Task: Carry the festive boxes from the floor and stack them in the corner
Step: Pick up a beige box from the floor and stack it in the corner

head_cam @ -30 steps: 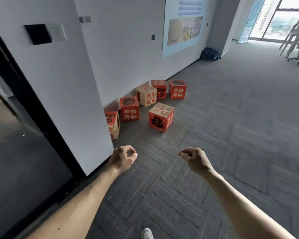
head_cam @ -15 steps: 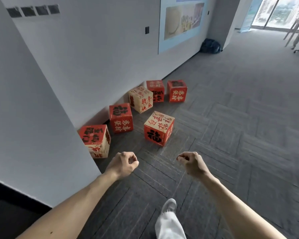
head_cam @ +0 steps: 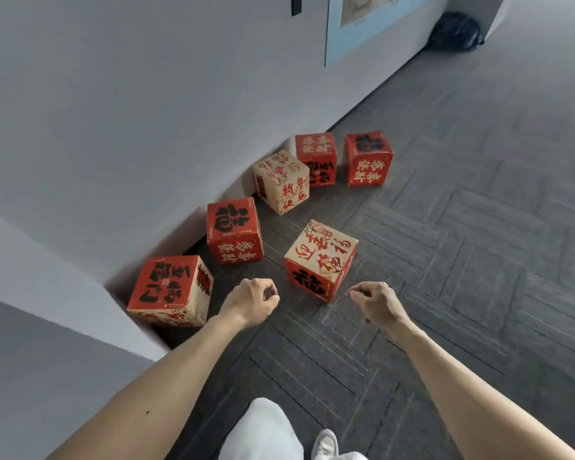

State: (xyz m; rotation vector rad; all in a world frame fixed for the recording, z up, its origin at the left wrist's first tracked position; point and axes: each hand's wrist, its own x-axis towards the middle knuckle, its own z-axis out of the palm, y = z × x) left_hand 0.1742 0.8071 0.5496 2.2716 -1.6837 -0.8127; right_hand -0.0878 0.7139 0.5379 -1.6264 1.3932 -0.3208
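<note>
approach step, i judge: nothing lifted yet. my left hand point(head_cam: 251, 302) and right hand point(head_cam: 375, 302) are curled into empty fists. six red-and-cream cardboard festive boxes point(head_cam: 234, 229) sit on the grey carpet floor point(head_cam: 462, 260) by the white wall point(head_cam: 146, 127). the nearest cube point(head_cam: 321, 257) lies just beyond my hands. next i must uncurl, stoop and clasp its sides.

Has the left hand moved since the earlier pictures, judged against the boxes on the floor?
Yes. The left hand has come forward: earlier well short of the nearest box, it is now beside it, not touching.
</note>
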